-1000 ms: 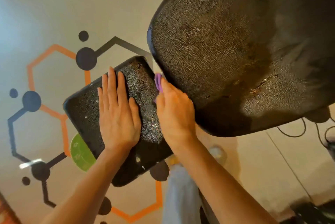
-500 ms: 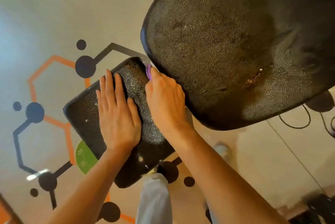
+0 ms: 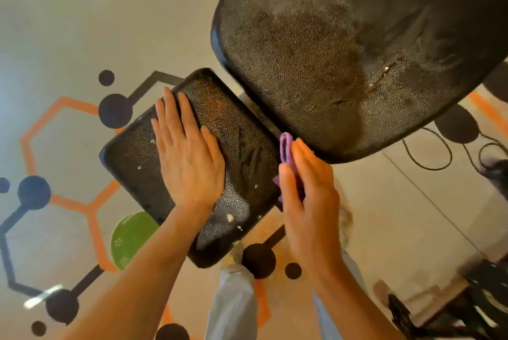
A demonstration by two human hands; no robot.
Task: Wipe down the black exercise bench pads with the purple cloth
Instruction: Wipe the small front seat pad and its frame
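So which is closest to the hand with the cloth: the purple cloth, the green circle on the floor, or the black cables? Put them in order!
From the right hand, in the head view:
1. Purple cloth, held in its fingers.
2. Green circle, on the floor to the left, past the small pad.
3. Black cables, on the floor to the right; too close to the circle to call.

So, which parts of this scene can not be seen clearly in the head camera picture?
- Purple cloth: mostly hidden under the right hand.
- Large pad: cut off by the top and right edges.
- Small pad: middle covered by the left hand.
- Bench frame: hidden below the pads.
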